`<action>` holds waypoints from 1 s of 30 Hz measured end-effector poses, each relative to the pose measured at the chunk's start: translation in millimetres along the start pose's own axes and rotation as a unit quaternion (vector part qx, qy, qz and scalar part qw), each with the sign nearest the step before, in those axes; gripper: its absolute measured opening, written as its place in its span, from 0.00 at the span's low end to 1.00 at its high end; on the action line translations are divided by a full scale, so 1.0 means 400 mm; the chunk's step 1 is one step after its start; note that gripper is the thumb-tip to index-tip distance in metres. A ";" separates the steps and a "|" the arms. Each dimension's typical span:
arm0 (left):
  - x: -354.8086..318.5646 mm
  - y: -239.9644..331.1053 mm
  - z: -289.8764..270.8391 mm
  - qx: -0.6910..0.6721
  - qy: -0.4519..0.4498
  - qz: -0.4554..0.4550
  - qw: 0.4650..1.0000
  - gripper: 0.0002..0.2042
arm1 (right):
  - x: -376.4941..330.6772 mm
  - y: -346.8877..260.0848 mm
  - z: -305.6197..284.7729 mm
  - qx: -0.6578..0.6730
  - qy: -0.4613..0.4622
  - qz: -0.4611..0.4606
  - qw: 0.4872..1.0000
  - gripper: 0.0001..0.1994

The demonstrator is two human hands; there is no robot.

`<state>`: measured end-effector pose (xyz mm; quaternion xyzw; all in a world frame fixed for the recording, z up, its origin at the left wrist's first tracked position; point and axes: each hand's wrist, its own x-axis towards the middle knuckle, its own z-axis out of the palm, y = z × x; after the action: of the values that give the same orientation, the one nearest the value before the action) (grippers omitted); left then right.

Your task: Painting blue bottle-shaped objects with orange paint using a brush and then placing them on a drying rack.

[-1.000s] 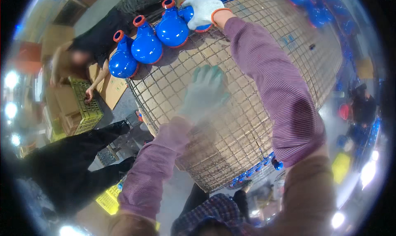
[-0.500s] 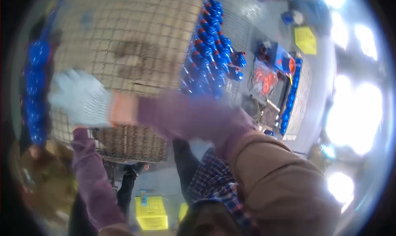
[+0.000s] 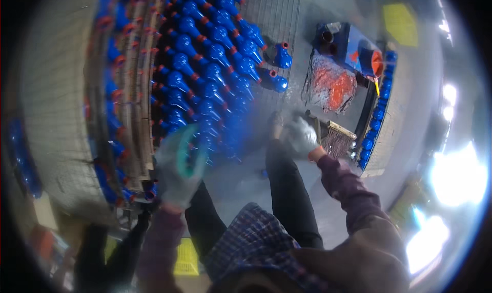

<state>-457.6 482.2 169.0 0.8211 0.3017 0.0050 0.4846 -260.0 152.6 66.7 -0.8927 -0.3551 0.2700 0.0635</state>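
My left hand (image 3: 177,172), in a pale glove, is smeared by motion beside the near end of rows of glossy blue bulb-shaped pieces (image 3: 212,78) with red necks. A see-through green ring (image 3: 182,152) shows at its fingers, which seem to close round its edge; its kind is unclear. My right hand (image 3: 303,138), gloved too, hovers on the right beside a wooden-backed brush (image 3: 342,130) with long bristles. Blur hides how its fingers are set and whether they touch anything.
Stacked mesh-lined boards (image 3: 56,103) with blue pieces between them stand left. A blue machine (image 3: 353,49) with an orange opening is at right, near a red-stained sheet (image 3: 332,83). Two loose blue pieces (image 3: 282,56) lie midway. A yellow crate (image 3: 186,257) is below.
The view has swung right. My right hand has left the mesh-covered board on the left and come over to the right side. My left hand shows at the blue pieces, a green ring now visible there.
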 end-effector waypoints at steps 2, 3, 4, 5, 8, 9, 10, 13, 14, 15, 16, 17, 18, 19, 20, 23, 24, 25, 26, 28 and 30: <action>0.032 -0.067 0.275 0.056 0.043 0.154 0.986 0.23 | 0.163 0.139 0.071 -0.048 -0.022 -0.003 0.999 0.17; 0.077 -0.102 0.447 0.014 -0.004 0.086 0.996 0.26 | 0.216 0.212 0.102 -0.061 -0.046 0.014 0.997 0.17; 0.132 -0.112 0.612 -0.033 -0.050 0.017 0.998 0.29 | 0.267 0.286 0.119 -0.070 -0.042 0.018 0.997 0.18; 0.197 -0.105 0.758 -0.035 -0.056 0.009 0.998 0.29 | 0.317 0.361 0.127 -0.082 -0.037 0.025 0.996 0.18; 0.370 -0.106 1.084 0.083 -0.100 -0.121 0.984 0.48 | 0.492 0.523 0.177 -0.071 0.017 -0.038 0.997 0.18; 0.426 -0.151 1.153 0.072 -0.100 -0.176 0.977 0.49 | 0.560 0.509 0.192 -0.079 0.037 -0.079 0.993 0.18; 0.468 -0.185 1.219 0.056 -0.102 -0.230 0.966 0.50 | 0.619 0.505 0.212 -0.075 0.055 -0.093 0.991 0.19; 0.542 -0.187 1.358 0.137 -0.027 -0.253 0.957 0.49 | 0.736 0.515 0.245 -0.091 -0.048 -0.040 0.994 0.26; 0.574 -0.157 1.380 0.145 -0.044 -0.307 0.939 0.48 | 0.756 0.541 0.266 -0.100 -0.021 -0.054 0.993 0.27; 0.603 -0.139 1.394 0.156 -0.057 -0.360 0.918 0.47 | 0.777 0.552 0.284 -0.106 0.008 -0.073 0.992 0.29; 0.612 -0.162 1.393 0.195 -0.021 -0.367 0.909 0.43 | 0.801 0.506 0.297 -0.097 -0.016 -0.039 0.994 0.30; 0.614 -0.168 1.395 0.199 -0.022 -0.374 0.906 0.43 | 0.822 0.481 0.290 -0.098 -0.039 0.000 0.994 0.32; 0.615 -0.161 1.414 0.192 -0.024 -0.366 0.911 0.42 | 0.833 0.502 0.303 -0.105 -0.050 0.017 0.993 0.33; 0.613 -0.156 1.426 0.185 -0.025 -0.356 0.916 0.40 | 0.843 0.518 0.314 -0.110 -0.057 0.019 0.992 0.33; 0.611 -0.183 1.406 0.158 0.018 -0.344 0.925 0.37 | 0.868 0.496 0.327 -0.117 -0.054 0.026 0.991 0.34; 0.576 -0.200 1.329 0.011 0.058 -0.303 0.951 0.37 | 0.892 0.491 0.362 -0.103 0.027 -0.008 0.994 0.33; 0.525 -0.257 1.288 -0.078 0.082 -0.278 0.954 0.36 | 0.889 0.407 0.356 -0.067 0.005 -0.008 0.998 0.32; 0.466 -0.282 1.267 -0.177 0.100 -0.242 0.949 0.36 | 0.896 0.418 0.377 -0.043 0.051 -0.034 0.997 0.31; 0.426 -0.222 1.252 -0.314 0.052 -0.180 0.931 0.35 | 0.908 0.530 0.379 -0.056 0.055 -0.057 0.995 0.31; 0.304 -0.164 1.165 -0.348 -0.033 -0.213 0.912 0.35 | 0.902 0.590 0.348 -0.058 0.077 -0.062 0.993 0.31; 0.182 -0.138 0.994 -0.392 -0.060 -0.208 0.894 0.37 | 0.896 0.563 0.334 -0.012 -0.005 -0.015 1.000 0.35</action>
<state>-305.6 222.5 -106.7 0.4817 0.4101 -0.0272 0.7740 20.5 214.9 -271.6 -0.8867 -0.3719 0.2689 0.0554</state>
